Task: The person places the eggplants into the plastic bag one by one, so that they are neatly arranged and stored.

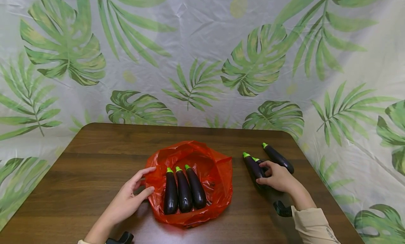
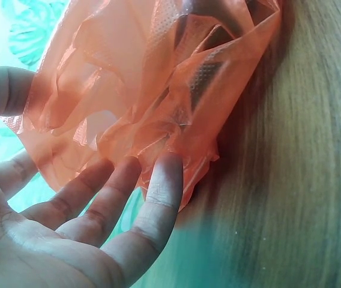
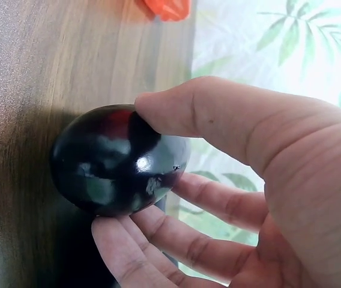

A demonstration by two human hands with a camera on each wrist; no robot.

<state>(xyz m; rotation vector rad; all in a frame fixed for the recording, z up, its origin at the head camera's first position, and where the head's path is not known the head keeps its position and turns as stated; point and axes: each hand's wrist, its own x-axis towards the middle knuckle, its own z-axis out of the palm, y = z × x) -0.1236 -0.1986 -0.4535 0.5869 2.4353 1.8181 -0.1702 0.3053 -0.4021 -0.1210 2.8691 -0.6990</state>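
Three dark purple eggplants [image 1: 185,191] with green tops lie side by side in an open red plastic bag [image 1: 224,187]. At the bag's left side, my left hand [image 1: 126,200] has its fingers spread and touches the thin plastic. The left wrist view shows the fingertips [image 2: 167,171] against the crumpled bag wall. To the right of the bag, my right hand [image 1: 278,177] grips an eggplant [image 1: 251,165] between thumb and fingers; its rounded dark end [image 3: 110,162] faces the right wrist camera. Beneath that hand a second eggplant [image 1: 257,160] is mostly hidden.
Another eggplant [image 1: 278,158] lies on the wooden table [image 1: 107,156] behind the right hand, near the right edge. A leaf-patterned cloth [image 1: 202,33] hangs behind the table.
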